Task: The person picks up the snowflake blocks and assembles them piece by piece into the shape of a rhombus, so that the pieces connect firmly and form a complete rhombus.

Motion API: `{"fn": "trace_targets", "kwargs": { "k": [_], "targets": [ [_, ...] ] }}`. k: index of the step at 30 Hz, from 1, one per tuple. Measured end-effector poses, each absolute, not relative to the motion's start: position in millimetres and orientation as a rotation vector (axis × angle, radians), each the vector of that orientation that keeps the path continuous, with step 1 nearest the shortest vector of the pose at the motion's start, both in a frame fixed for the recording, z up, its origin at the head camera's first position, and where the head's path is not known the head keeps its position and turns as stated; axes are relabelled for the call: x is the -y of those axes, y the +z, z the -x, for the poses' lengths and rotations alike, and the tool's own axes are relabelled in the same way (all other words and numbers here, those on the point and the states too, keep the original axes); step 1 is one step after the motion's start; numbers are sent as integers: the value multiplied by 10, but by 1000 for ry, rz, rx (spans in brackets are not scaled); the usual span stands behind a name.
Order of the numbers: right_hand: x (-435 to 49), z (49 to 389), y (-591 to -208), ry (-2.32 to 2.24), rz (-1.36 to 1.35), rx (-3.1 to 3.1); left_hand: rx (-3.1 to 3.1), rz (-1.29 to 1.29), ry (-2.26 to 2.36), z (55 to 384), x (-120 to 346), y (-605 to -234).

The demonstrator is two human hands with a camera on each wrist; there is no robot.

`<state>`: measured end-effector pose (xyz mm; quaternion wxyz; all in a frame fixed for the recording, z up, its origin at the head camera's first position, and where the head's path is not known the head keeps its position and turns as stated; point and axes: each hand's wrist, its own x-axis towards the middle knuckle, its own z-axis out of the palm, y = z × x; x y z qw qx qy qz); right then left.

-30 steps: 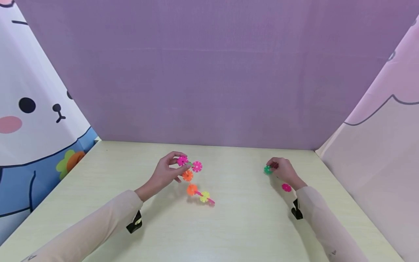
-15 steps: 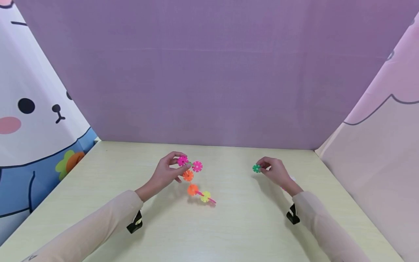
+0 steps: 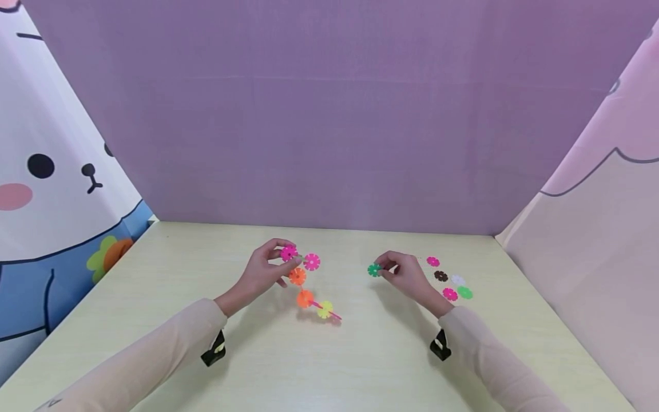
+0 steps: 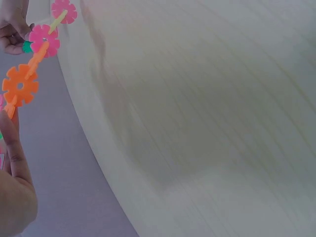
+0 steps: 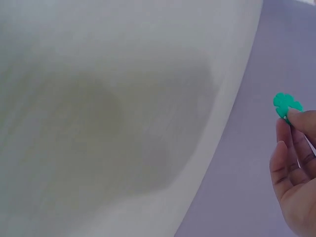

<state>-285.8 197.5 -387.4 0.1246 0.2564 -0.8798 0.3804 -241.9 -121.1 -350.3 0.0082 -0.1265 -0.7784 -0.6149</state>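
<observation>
My left hand (image 3: pixel 262 269) pinches one end of a chain of interlocking plastic snowflake discs (image 3: pixel 297 277). Pink, orange and yellow discs are slotted edge to edge in it, with a bit of green by the thumb. From my fingers the chain hangs down to the right, its pink lower tip close over the table. In the left wrist view the orange disc (image 4: pixel 20 85) shows its notched rim. To the right, my right hand (image 3: pixel 407 274) holds a single green snowflake disc (image 3: pixel 374 270) between thumb and fingertips, raised above the table. The right wrist view shows this green disc (image 5: pixel 286 104) partly covered by the thumb.
Loose discs lie right of my right hand: a pink disc (image 3: pixel 433 261), a dark brown disc (image 3: pixel 440 276), a white disc (image 3: pixel 457 280), a light green disc (image 3: pixel 465 292) and another pink one. A purple panel (image 3: pixel 329 143) rises behind the pale table (image 3: pixel 329 366).
My right hand has moved left with the green disc, toward the chain, uncovering the loose discs on the right. My left hand and the chain have barely shifted.
</observation>
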Motion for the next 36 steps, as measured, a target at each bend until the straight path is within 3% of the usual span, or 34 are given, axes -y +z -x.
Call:
{"fn": "trace_targets", "kwargs": {
  "k": [21,36],
  "targets": [
    [-1176,2644,-3714,1313,-817,2375,2431,384,-1906,2559,1220,-3690],
    [-1006,2387,-3461,1314,-872,2248,2453,368,-1912,2371,1177,-3431]
  ]
}}
